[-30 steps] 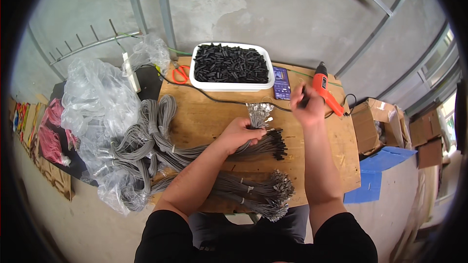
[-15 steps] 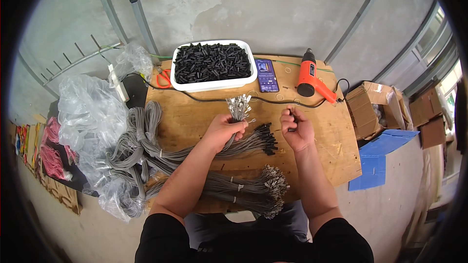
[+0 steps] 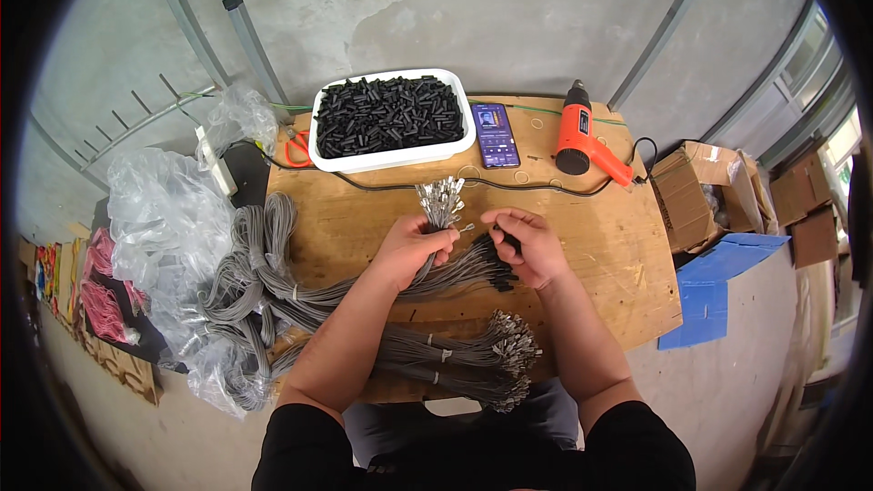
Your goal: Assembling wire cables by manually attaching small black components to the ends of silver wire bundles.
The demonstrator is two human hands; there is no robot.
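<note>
My left hand (image 3: 411,247) is wrapped round a bundle of grey wires (image 3: 442,205), whose bare metal terminals fan out above the fist. A single terminal sticks out to the right, past my thumb. To the right of it, my right hand (image 3: 535,253) is closed on small black sleeves (image 3: 511,242), mostly hidden by the fingers; how many I cannot tell. Wire ends with black sleeves (image 3: 500,280) lie on the table below the hands. Nearer to me, another tied bundle of grey wires (image 3: 414,350) ends in uncovered metal terminals (image 3: 516,345).
A white tub (image 3: 395,162) full of black sleeves stands at the back, beside a phone (image 3: 496,138) and an orange heat gun (image 3: 582,141). A black cable (image 3: 391,187) crosses the wooden table (image 3: 618,264). Clear plastic bags (image 3: 168,209) and coiled grey wires (image 3: 264,241) lie left.
My right hand has moved left, close to the terminals, with the black sleeves still in its fingers. The left hand keeps its hold on the wire bundle. The whole view has shifted slightly.
</note>
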